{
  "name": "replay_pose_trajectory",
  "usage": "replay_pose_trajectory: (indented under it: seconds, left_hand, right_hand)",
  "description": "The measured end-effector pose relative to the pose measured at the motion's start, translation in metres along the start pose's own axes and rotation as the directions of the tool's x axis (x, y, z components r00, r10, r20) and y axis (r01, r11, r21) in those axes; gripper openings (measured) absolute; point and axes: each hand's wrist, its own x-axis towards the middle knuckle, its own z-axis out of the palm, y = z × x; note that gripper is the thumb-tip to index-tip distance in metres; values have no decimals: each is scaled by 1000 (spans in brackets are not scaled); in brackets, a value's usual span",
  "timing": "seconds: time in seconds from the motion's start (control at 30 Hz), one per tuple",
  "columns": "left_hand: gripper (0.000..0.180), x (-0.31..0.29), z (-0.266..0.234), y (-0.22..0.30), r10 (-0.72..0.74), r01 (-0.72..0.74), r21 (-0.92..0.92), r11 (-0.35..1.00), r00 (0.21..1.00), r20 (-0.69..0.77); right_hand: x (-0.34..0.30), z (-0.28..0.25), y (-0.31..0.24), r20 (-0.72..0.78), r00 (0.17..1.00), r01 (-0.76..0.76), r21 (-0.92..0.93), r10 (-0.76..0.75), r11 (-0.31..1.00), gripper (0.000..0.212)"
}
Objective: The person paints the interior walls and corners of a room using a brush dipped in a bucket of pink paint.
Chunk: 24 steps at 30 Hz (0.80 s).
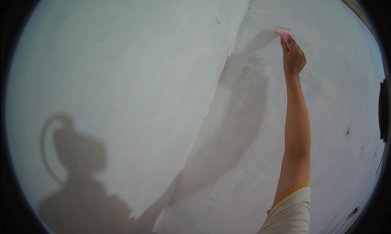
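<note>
My right hand (294, 58) is raised high against a pale wall (252, 160), with the arm stretched up from the lower edge. Its fingers are closed round the reddish handle of a small, flat paintbrush (284, 31). The brush's wide pinkish-white end points up and lies at the wall surface; whether it presses on the wall I cannot tell. My left hand is out of sight.
A slanting seam or corner line (208, 107) divides the wall into two faces. My shadow (81, 185) falls across both. Dark marks (347, 132) dot the right face. At the right rim is a dark object (383, 111), and a small red item (355, 210) sits lower down.
</note>
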Motion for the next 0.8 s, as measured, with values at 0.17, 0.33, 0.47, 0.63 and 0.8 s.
replay_pose_trajectory:
  seconds: [0.17,0.33,0.47,0.63,0.8]
  left_hand:
    - [38,-56,-55,26,-21,19,39,999,999,43]
    - [38,-118,-127,37,-6,3,46,999,997,74]
    - [38,-169,-176,43,-1,-7,67,998,993,120]
    - [38,-243,-244,48,-3,-9,81,997,990,141]
    - [37,-331,-310,19,0,-10,64,998,988,153]
  right_hand:
    - [45,-44,-37,71,997,40,-79,-34,996,29]
    - [92,-150,-85,38,999,-9,125,4,992,23]
    - [181,-177,-87,-34,999,-27,128,32,991,25]
    - [252,-222,-109,97,990,-113,89,105,990,29]
    - [288,-357,-115,139,986,-110,123,92,986,24]
